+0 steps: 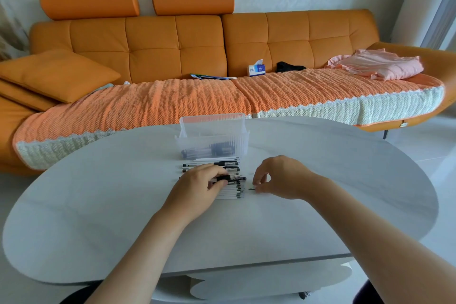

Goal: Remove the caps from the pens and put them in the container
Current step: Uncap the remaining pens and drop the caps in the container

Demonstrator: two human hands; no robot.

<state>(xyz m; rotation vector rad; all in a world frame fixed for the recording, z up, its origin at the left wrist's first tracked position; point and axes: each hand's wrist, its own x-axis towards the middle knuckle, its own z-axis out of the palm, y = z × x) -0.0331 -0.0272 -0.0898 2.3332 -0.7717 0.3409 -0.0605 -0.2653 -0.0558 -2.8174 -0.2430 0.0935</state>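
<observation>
A row of several white pens [230,192] with black caps lies on the white oval table [345,192], just in front of a clear ribbed plastic container [214,136] that holds a few pens. My left hand [199,185] lies over the row and grips one pen [233,178] by its black grip section, its tip pointing right. My right hand [278,177] hovers just right of the row, fingers curled, pinching a small dark cap [252,189] low near the table top.
An orange sofa [172,44] with a textured cover runs behind the table, carrying a tissue box [256,70], a pink garment [377,64] and cushions. The table's front edge is near my body.
</observation>
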